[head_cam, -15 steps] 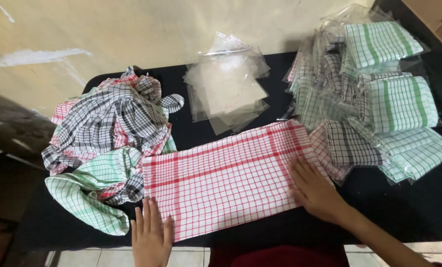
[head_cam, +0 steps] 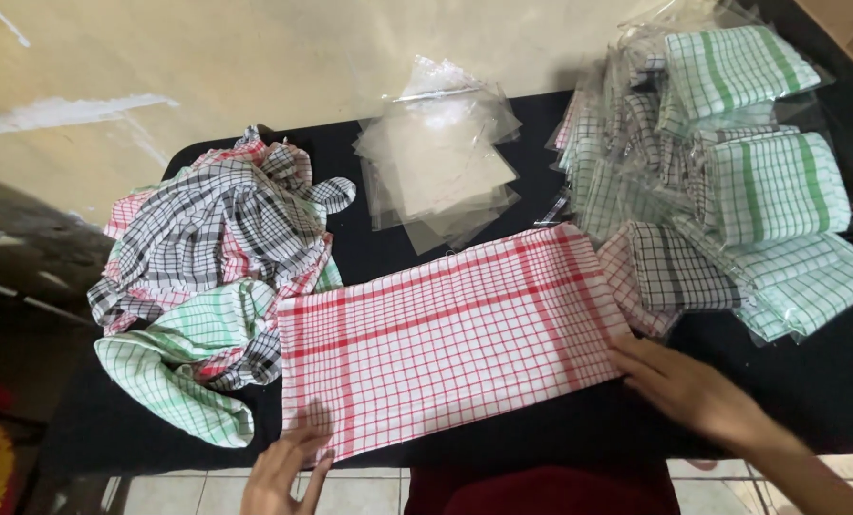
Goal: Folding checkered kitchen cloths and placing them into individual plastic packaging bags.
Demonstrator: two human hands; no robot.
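Pressing flat, spread left hand and right hand on folded red-checked cotton cloth, risking skewed edges through uneven pull.

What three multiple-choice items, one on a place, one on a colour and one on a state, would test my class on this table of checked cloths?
1. Where do the empty clear bags lie?
A. behind the flat cloth, mid table
B. under the crumpled pile
C. on the floor

2. What colour are the checks on the flat cloth?
A. green
B. red
C. black

3. How do the hands meet the flat cloth?
A. both lift it clear
B. one balls it up
C. both rest at its near edge

Answers: 1 A, the bags sit on the black table beyond the cloth. 2 B, red lines on white. 3 C, the left hand rests on the near left corner and the right hand touches the right end, while the cloth lies spread out.
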